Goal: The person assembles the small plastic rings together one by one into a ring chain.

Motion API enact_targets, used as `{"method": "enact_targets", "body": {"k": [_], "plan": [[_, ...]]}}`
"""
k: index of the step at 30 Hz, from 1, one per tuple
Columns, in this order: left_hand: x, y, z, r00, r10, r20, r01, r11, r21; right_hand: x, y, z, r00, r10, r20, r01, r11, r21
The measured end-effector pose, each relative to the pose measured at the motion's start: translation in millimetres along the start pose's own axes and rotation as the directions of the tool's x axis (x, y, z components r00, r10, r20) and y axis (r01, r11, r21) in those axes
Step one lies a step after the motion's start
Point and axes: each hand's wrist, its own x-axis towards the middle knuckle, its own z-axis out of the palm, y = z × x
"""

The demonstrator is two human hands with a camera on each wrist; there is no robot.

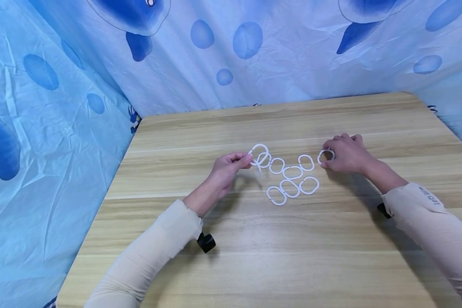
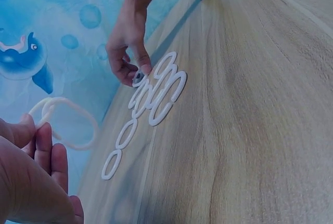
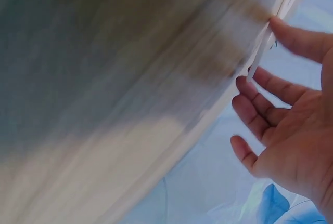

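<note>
My left hand (image 1: 225, 171) pinches white plastic oval rings (image 2: 95, 130) between thumb and fingers, held above the table. At least two of these look looped together in the head view. On the right, my right hand (image 1: 346, 155) reaches down to the table and grips another white ring (image 3: 255, 65) by its edges, thumb on one side and fingers on the other. Several more loose rings (image 1: 276, 205) lie flat in two rough rows between the hands, some with a small gap in their outline. Part of the left-held rings is covered by the fingers.
The wooden table (image 1: 254, 265) extends around the rings on every side. A blue curtain (image 1: 231, 55) with whale and bubble prints hangs behind it and along the left. A black wrist camera (image 1: 206, 242) juts out below the left sleeve.
</note>
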Motion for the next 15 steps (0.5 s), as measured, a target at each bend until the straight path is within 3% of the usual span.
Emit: {"method": "enact_targets", "body": {"k": [6, 15], "plan": [[-0.4, 1.4, 0.1, 1.000, -0.008, -0.001, 0.008, 1.000, 0.006, 0.4, 1, -3, 0.996, -0.083, -0.035, 0.080, 0.995, -0.067], [-0.5, 0.6, 0.3, 1.000, -0.013, 0.011, 0.013, 0.999, 0.034, 0.8, -2, -15, 0.990, -0.102, -0.098, 0.106, 0.994, 0.038]]}}
